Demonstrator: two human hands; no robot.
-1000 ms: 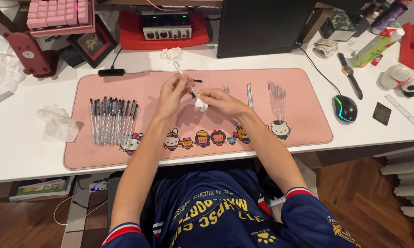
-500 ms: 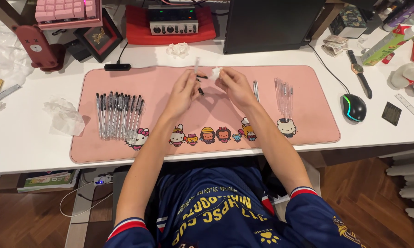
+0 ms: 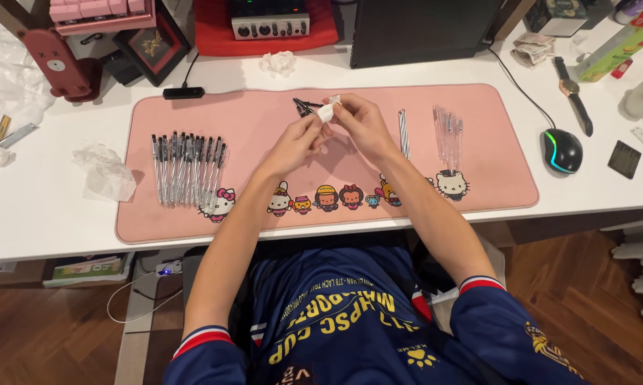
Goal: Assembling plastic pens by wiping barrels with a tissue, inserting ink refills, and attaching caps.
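Both hands, left hand (image 3: 296,139) and right hand (image 3: 357,121), pinch a small white crumpled tissue (image 3: 326,110) over the pink cartoon-printed desk mat (image 3: 264,121); hold it clear of the loose black pen parts (image 3: 304,107) alongside.

The small white piece (image 3: 326,111) pinched between the left hand (image 3: 299,140) and right hand (image 3: 358,122) is mostly covered by fingertips, so its kind cannot be told. Just left of it, the dark pen parts (image 3: 302,107) are too small to count. Far above it, the pink keyboard (image 3: 100,10) is cut off by the top edge.
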